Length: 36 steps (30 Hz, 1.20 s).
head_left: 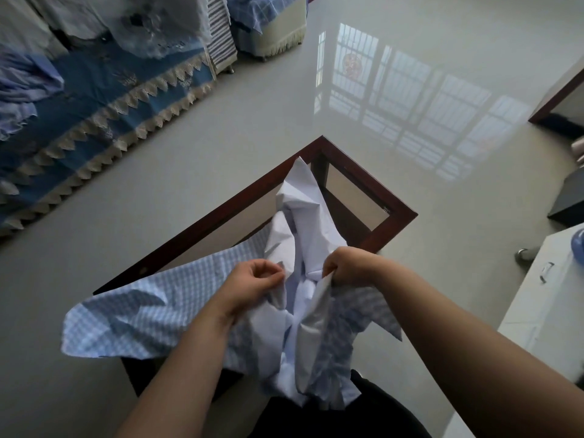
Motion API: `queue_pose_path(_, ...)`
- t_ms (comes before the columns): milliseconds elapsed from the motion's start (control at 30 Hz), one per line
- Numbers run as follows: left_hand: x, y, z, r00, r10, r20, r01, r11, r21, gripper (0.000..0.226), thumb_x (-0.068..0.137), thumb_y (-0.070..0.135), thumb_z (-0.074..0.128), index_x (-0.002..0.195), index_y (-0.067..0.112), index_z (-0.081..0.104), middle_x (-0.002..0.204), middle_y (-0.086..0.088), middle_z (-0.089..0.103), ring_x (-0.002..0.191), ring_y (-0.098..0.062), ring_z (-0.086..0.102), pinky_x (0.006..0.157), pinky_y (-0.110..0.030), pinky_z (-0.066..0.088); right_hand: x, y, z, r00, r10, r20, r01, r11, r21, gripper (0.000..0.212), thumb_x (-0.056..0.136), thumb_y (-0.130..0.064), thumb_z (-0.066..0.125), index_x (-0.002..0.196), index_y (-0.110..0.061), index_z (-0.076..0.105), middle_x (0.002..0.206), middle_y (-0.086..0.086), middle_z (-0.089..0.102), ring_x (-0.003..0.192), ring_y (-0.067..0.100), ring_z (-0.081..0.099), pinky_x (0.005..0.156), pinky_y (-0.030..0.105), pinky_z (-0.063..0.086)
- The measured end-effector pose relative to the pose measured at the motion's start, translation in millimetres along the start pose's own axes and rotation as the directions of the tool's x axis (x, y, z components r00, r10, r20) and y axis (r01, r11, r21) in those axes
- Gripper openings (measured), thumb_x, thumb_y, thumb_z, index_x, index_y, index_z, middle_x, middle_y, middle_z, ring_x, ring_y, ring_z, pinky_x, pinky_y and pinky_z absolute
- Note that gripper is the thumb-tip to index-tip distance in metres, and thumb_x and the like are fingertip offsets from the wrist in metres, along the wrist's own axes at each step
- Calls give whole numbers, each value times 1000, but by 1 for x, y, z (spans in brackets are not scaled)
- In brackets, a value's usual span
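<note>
Well to the left of the table (371, 183), across the glossy floor (252, 99), a blue sofa cover (104, 90) with a lace edge fills the far corner.

The checked garment (142, 314), pale blue and white with a plain white inner side, is held up over the table's near end. Its wide flap spreads out past the table's left rim, and its white part rises in crumpled peaks towards the table's far corner.

The left hand (256, 286) is above the table's near left side. Its fingers are curled and pinch a fold of the cloth against the thumb. The right hand (347, 267), over the table's near right corner, is clenched on a bunched edge, and the fabric hangs down from it in a twisted tail.

A white cabinet (543, 311) stands to the right of the table.

The garment looks light, soft and limp. It will likely sag and fold wherever it is unsupported and will not slip much. A seam, hem or corner looks like the best hold, with the two hands well apart so the cloth pulls flat.
</note>
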<state>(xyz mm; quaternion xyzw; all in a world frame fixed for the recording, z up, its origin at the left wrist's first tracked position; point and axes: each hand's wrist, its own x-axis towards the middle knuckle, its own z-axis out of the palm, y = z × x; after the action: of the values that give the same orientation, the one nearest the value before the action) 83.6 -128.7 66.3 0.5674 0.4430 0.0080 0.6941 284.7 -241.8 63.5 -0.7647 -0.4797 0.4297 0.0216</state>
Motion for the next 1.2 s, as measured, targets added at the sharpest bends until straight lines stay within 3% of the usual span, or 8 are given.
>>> queue_pose_path(100, -4, -8, 32, 992, -116, -47, 101, 962, -256, 6, 90, 8, 59, 93, 13, 61, 92, -13, 65, 78, -23, 63, 67, -31, 51, 2, -14, -7, 995, -23, -95, 23, 1000, -3, 20, 76, -15, 63, 94, -20, 60, 99, 4, 64, 87, 23, 58, 72, 31, 49)
queue_pose_path(334, -20, -31, 80, 887, -429, 168, 367, 437, -821, 46, 85, 53, 56, 83, 8, 62, 53, -9, 61, 41, -17, 59, 36, -20, 48, -7, -20, 15, 988, -72, -140, 65, 996, -56, 8, 74, -25, 62, 81, -21, 65, 80, -1, 65, 74, 19, 56, 62, 27, 45)
queue_pose_path(500, -16, -46, 80, 898, -429, 100, 380, 640, -668, 41, 92, 34, 55, 81, 1, 75, 78, -18, 72, 66, -29, 70, 67, -36, 58, -15, -22, 28, 993, -83, -86, 81, 996, -31, 5, 77, -25, 67, 75, -22, 64, 69, -7, 56, 66, 14, 54, 54, 19, 42)
queue_pose_path(634, -14, -25, 71, 924, -53, -378, 78, 996, 49, 23, 90, 23, 60, 107, 8, 62, 106, -10, 65, 94, -27, 61, 88, -38, 51, -31, -10, 31, 984, -47, -172, 30, 994, -100, 7, 73, -22, 61, 75, -24, 67, 77, 0, 65, 73, 22, 60, 66, 30, 53)
queue_pose_path(734, -33, -6, 75, 966, 227, -125, -171, 920, 352, 21, 87, 29, 61, 108, 25, 57, 101, 8, 61, 101, -16, 58, 81, -24, 44, -43, -2, 22, 980, -54, -194, 48, 998, -38, 17, 74, -16, 60, 84, -19, 74, 82, 2, 69, 77, 23, 62, 70, 26, 50)
queue_pose_path(834, -48, -5, 95, 963, 255, 88, -262, 810, 524, 88, 78, 52, 64, 146, 26, 14, 141, 4, 41, 126, -15, 44, 101, -31, 38, -57, -3, 13, 971, -79, -226, 84, 996, 14, 13, 72, -13, 65, 84, -17, 69, 74, 0, 61, 73, 22, 58, 58, 21, 40)
queue_pose_path(1034, -57, -18, 117, 964, 267, 1, -217, 781, 586, 81, 86, 28, 62, 145, 44, 9, 153, -3, 29, 137, -28, 34, 111, -50, 32, -91, 9, 20, 945, -31, -325, 32, 999, -3, 30, 73, -37, 71, 87, -31, 45, 77, -10, 53, 71, 13, 53, 49, 21, 31)
queue_pose_path(1201, -67, -32, 120, 876, 334, -346, -103, 833, 544, 66, 80, 19, 58, 139, 30, 32, 128, -9, 56, 109, -30, 56, 86, -30, 40, -107, 43, 28, 908, 33, -419, -53, 998, -35, 69, 62, -77, 62, 107, -27, 46, 111, -1, 51, 94, 16, 51, 77, 32, 52)
